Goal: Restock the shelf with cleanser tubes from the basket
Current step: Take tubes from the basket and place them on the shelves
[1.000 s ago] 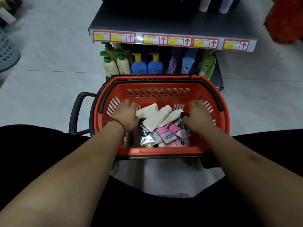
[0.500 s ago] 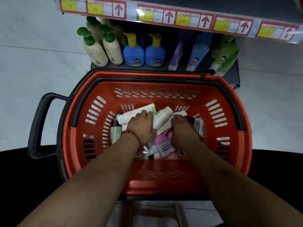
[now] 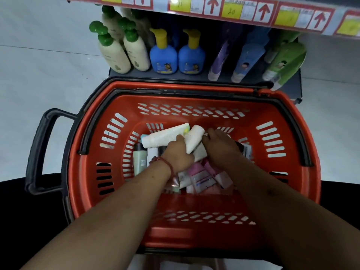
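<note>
A red basket with black handles stands in front of me below the shelf's price strip. Several cleanser tubes lie piled on its floor: two long white tubes, pink ones and a pale green one. My left hand, with a red cord at the wrist, reaches into the pile, its fingers curled round the white tubes. My right hand lies beside it, fingers bent down over a white tube; its fingertips are hidden.
The lower shelf behind the basket holds cream pump bottles with green tops, blue bottles with yellow pumps, and purple, blue and green tubes. A black side handle sticks out left. Pale floor tiles lie on either side.
Both hands moved from the basket's sides to the middle of the pile and closed on the white tubes. My view dropped closer over the basket.
</note>
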